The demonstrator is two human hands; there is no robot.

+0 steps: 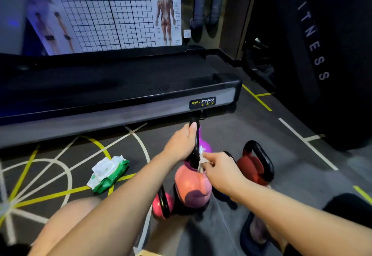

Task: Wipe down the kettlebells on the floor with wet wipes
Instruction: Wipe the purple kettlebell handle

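1. Dark rubber gym floor (251,131) with painted lines, and a black treadmill deck (120,86) right behind it. Looks flat and grippy.
2. Orange-pink coated kettlebell (191,185) sits on it among others. I'd guess heavy, rigid and slick, so grab the black loop handle (194,141), where the left hand (182,145) is wrapped.
3. Right hand (221,172) pinches a limp white wet wipe (202,156) against that handle.

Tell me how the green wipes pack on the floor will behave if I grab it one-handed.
Probably floppy: the wipes pack looks like soft, creased film. Likely light, so it may lift along when the sheet sticking out on top is pulled. Unlikely to roll; it lies flat.
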